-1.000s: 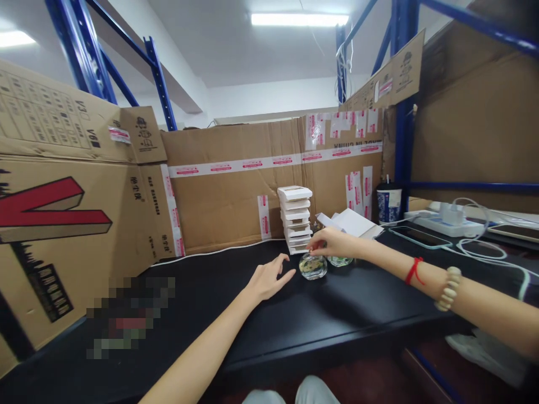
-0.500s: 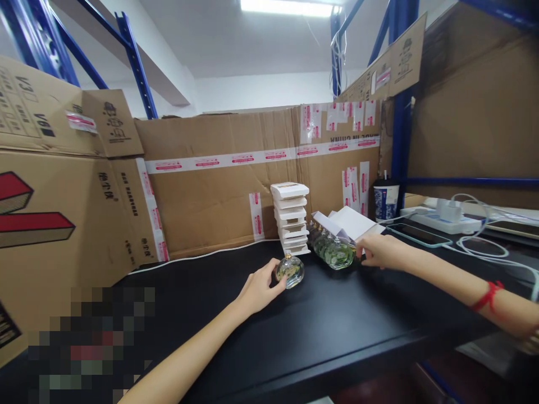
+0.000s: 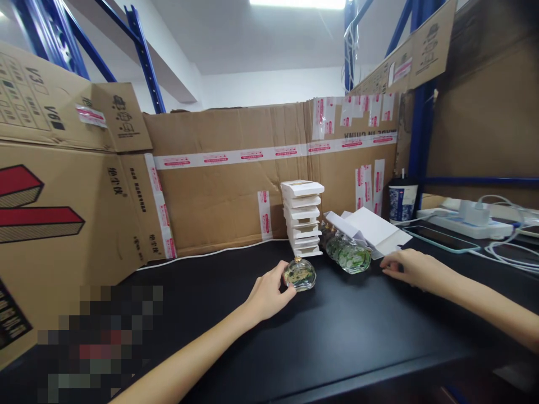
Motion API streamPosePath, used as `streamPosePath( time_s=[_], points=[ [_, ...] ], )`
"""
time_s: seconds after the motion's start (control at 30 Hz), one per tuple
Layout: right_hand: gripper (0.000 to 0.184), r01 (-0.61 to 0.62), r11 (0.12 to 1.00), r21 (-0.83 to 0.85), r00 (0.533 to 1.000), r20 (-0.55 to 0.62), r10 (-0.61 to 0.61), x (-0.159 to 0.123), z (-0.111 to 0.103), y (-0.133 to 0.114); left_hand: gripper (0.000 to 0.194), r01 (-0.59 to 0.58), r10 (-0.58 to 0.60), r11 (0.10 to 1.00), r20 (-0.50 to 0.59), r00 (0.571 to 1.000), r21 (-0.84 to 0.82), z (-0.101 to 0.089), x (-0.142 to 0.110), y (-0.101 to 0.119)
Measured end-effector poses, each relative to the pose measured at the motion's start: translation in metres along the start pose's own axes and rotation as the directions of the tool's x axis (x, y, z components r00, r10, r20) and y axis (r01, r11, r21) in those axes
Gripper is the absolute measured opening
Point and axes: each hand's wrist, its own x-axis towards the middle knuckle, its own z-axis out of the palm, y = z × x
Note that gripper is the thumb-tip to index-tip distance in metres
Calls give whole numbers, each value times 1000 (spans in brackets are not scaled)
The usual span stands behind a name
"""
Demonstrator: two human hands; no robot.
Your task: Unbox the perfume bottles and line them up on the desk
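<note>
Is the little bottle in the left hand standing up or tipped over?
Standing up. The bottle has its gold neck pointing up, and the left hand holds it by the side.

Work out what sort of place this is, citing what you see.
Probably a makeshift workbench in a storeroom or workshop: blue metal racking rises around the black table, taped cardboard screens it, and a stack of white boxes stands near glass bottles.

Bottle (image 3: pixel 300 276) mottled green-yellow; boxes (image 3: pixel 301 189) white; table (image 3: pixel 337 336) black; cup (image 3: pixel 396 203) blue-patterned.
</note>
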Motion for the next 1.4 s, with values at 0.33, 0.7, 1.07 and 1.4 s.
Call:
streamPosePath(
  time_s=[0.33, 0.7, 1.07, 1.4],
  points=[
    [14, -35, 939, 342, 857, 494, -148, -16, -19, -63, 16, 17, -17, 1000, 2, 1000, 10, -10, -12, -6],
    [18, 356, 805, 475, 688, 450, -569, 51, -2, -144, 33, -74, 75, 997, 101, 992, -16, -29, -18, -28],
    [13, 513, 720, 468, 734, 196, -650, 65, 6, -150, 35, 8, 8, 991, 117, 993, -136, -26, -19, -29],
    [36, 198, 461, 865, 946, -45, -320, 46, 18, -169, 36, 46, 23, 942, 201, 979, -333, -26, -27, -25]
  ],
)
